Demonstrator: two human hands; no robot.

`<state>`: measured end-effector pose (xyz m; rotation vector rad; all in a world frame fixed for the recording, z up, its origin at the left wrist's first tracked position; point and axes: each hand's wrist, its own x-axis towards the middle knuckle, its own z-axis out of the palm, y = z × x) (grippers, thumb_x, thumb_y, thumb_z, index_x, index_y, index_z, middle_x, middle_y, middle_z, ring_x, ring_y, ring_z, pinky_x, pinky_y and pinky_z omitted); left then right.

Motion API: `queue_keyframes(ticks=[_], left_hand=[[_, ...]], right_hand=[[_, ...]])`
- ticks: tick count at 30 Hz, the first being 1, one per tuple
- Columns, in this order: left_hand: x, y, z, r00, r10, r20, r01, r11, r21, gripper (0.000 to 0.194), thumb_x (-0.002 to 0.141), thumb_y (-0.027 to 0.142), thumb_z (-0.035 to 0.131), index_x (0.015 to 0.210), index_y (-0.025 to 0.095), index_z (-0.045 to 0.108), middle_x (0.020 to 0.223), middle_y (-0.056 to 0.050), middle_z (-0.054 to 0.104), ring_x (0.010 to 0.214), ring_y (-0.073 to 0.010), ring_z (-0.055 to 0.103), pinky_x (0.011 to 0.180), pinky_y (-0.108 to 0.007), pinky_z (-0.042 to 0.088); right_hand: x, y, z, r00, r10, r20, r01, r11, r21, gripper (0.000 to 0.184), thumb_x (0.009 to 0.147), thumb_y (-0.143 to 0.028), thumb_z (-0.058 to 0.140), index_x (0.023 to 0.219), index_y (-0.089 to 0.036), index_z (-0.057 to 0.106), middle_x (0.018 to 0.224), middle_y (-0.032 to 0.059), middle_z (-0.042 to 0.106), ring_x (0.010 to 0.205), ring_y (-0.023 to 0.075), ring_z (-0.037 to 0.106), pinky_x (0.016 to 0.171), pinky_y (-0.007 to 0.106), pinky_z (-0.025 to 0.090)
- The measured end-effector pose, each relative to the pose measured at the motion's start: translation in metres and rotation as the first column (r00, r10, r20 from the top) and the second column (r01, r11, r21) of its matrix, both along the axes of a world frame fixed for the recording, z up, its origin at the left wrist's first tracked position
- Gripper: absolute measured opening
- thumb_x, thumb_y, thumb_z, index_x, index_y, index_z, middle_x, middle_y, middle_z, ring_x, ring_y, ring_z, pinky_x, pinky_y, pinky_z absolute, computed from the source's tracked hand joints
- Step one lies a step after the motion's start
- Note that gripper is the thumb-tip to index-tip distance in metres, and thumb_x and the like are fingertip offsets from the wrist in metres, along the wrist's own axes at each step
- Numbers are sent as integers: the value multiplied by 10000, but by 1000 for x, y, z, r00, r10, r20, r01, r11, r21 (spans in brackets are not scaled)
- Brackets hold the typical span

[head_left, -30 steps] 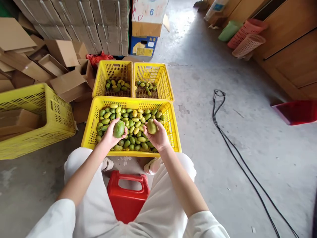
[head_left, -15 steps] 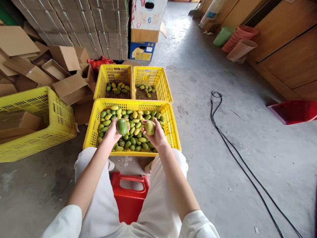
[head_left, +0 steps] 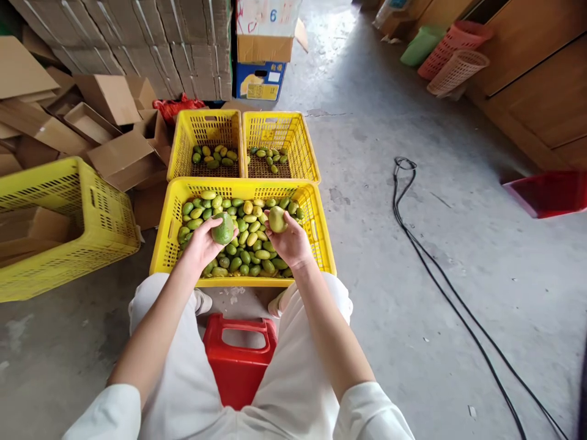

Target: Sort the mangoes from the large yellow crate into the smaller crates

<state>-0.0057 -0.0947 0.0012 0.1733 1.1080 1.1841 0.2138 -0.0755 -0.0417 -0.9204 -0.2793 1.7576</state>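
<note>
Over the front yellow crate [head_left: 266, 282], both hands are raised with the palms turned up. A dark green, oval fruit [head_left: 223, 228], its exact kind unclear, rests in my left hand [head_left: 205, 245], the thumb lying along its side. My right hand [head_left: 293, 244] has its fingers around a paler, yellowish-green fruit [head_left: 277, 219]. Beneath them many loose green and yellow oval fruits [head_left: 251, 239] fill the crate's floor. Behind it stand two more yellow crates side by side, the left one [head_left: 172, 146] and the right one [head_left: 309, 143], each with a few similar fruits at the bottom.
A red plastic stool [head_left: 241, 373] is between my legs. On the left, a yellow crate [head_left: 107, 214] holds cardboard, near piled boxes [head_left: 123, 156]. A black cable [head_left: 426, 269] runs across the floor on the right, with a red dustpan-like object [head_left: 550, 194] beyond.
Both hands have risen slightly toward the far side of the crate. The fruits have turned a little in my fingers and remain the same ones. The camera view has shifted slightly.
</note>
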Motion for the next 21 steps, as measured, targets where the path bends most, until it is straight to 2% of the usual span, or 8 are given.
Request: queue_keyframes(ticks=[5, 7, 9, 12, 14, 17, 19, 21], left_hand=[[3, 3, -5, 996, -68, -49, 69, 997, 28, 300, 1004, 292, 766, 1295, 218, 771, 1259, -110, 852, 1288, -300, 807, 1181, -472, 654], [5, 3, -5, 995, -84, -53, 84, 996, -9, 242, 1090, 344, 682, 1254, 197, 782, 1264, -146, 859, 1234, -290, 811, 1027, -407, 682], [7, 4, -2, 996, -83, -38, 81, 995, -49, 292, 1164, 371, 565, 1161, 181, 787, 1200, -165, 863, 1082, -253, 807, 799, -315, 642], [8, 5, 3, 997, -71, 2, 71, 996, -48, 410, 1204, 457, 503, 1110, 186, 797, 1080, -139, 848, 851, -198, 741, 618, -252, 531], [7, 5, 5, 998, -58, 13, 58, 998, -12, 367, 1184, 464, 556, 1130, 203, 809, 1026, -100, 826, 797, -175, 717, 623, -239, 542], [4, 4, 4, 998, -43, -35, 45, 996, 72, 233, 1067, 322, 727, 1271, 266, 826, 1057, -41, 810, 843, -150, 736, 743, -221, 611], [2, 2, 1, 996, -45, -72, 53, 991, 121, 431, 979, 246, 806, 1403, 325, 808, 1158, -21, 819, 929, -151, 763, 870, -231, 649], [0, 1, -2, 995, -53, -86, 65, 989, 134, 499, 961, 238, 830, 1449, 337, 792, 1242, -25, 824, 1001, -168, 781, 979, -270, 671]], right_hand=[[7, 3, -4, 999, 7, -44, -5, 999, 54, 176, 919, -361, 826, 1055, -288, 741, 994, 6, 842, 888, 199, 790, 816, 315, 727], [7, 2, -5, 999, -19, -50, 22, 998, 61, 226, 871, -308, 860, 1059, -301, 735, 992, -17, 829, 874, 185, 784, 856, 319, 734], [5, 1, -4, 1000, -15, -26, 16, 997, 76, 259, 881, -319, 876, 1090, -320, 724, 1038, -29, 827, 885, 176, 787, 871, 327, 726], [1, 1, -2, 1000, 11, 17, -13, 996, 84, 258, 973, -498, 849, 1122, -332, 720, 1091, 1, 835, 963, 209, 804, 854, 359, 701], [-1, 1, 1, 1000, 19, 26, -21, 996, 84, 305, 1000, -596, 811, 1112, -320, 744, 1120, 37, 846, 1001, 245, 798, 812, 376, 678], [-1, -1, 6, 999, 30, 21, -32, 996, 78, 343, 1016, -633, 766, 1079, -296, 784, 1193, 82, 858, 944, 258, 751, 717, 379, 636], [1, -2, 8, 1000, 25, -5, -24, 998, 62, 316, 1027, -597, 748, 1066, -288, 799, 1206, 82, 858, 852, 229, 693, 663, 358, 614], [3, -2, 9, 999, 12, -41, -10, 999, 34, 250, 1022, -524, 751, 1062, -284, 807, 1142, 58, 845, 790, 198, 646, 642, 324, 611]])
